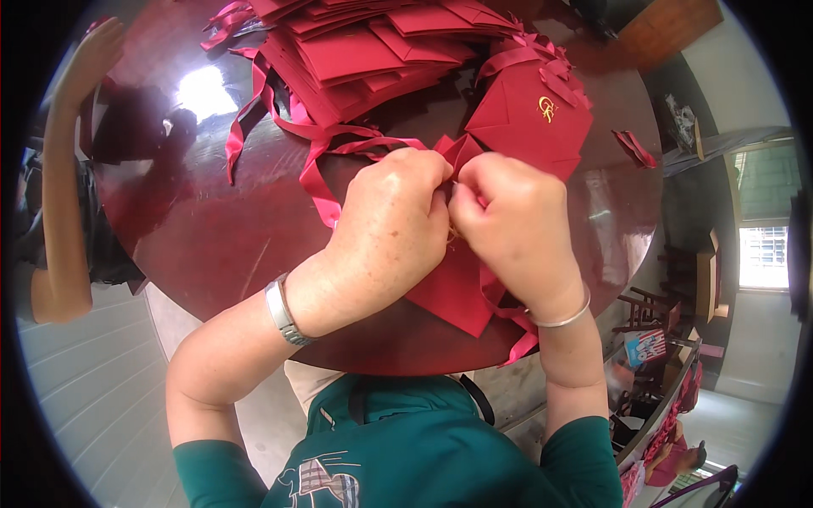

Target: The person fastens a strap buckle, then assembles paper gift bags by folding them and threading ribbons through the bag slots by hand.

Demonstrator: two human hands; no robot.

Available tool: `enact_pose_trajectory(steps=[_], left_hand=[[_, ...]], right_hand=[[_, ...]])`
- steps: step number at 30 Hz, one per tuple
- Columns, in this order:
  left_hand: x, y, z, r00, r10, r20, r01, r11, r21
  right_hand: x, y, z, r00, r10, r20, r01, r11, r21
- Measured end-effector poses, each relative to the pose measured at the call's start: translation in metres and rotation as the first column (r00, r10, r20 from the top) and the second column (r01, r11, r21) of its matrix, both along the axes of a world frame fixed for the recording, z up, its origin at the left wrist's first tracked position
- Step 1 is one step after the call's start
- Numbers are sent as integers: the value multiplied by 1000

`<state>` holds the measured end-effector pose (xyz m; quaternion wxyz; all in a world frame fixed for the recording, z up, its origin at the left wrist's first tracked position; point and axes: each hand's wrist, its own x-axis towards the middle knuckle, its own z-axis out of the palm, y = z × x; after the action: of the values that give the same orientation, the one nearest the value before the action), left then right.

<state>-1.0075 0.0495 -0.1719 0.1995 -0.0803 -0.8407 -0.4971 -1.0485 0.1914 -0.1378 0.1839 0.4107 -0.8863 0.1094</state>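
Note:
A red paper bag [457,296] lies on the table just in front of me, mostly covered by my hands. My left hand [389,224] is closed in a pinch at its top, seemingly gripping the bag. Right against it, my right hand [517,224] is curled shut, with a bit of red showing inside the fist that looks like ribbon. Fingertips of both hands meet, and exactly what lies between them is hidden. A red ribbon [319,182] trails out left of my hands; another ribbon end [523,339] hangs by my right wrist.
Flat red bags [347,55] are piled on the round dark table [203,254]. More bags with ribbons, one bearing a gold emblem [529,123], lie right of the pile. A loose ribbon [635,150] rests near the right edge. Another person's arm [66,195] is at the left.

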Motion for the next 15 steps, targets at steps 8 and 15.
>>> enact_pose_trajectory(steps=[8, 15], left_hand=[[3, -1, 0, 986, 74, -150, -106, 970, -217], [-4, -5, -2, 998, -6, -66, 6, 1000, -14]], right_hand=[[2, -8, 2, 805, -36, 592, 321, 866, -384], [0, -6, -1, 859, -47, 510, 262, 896, -358]])
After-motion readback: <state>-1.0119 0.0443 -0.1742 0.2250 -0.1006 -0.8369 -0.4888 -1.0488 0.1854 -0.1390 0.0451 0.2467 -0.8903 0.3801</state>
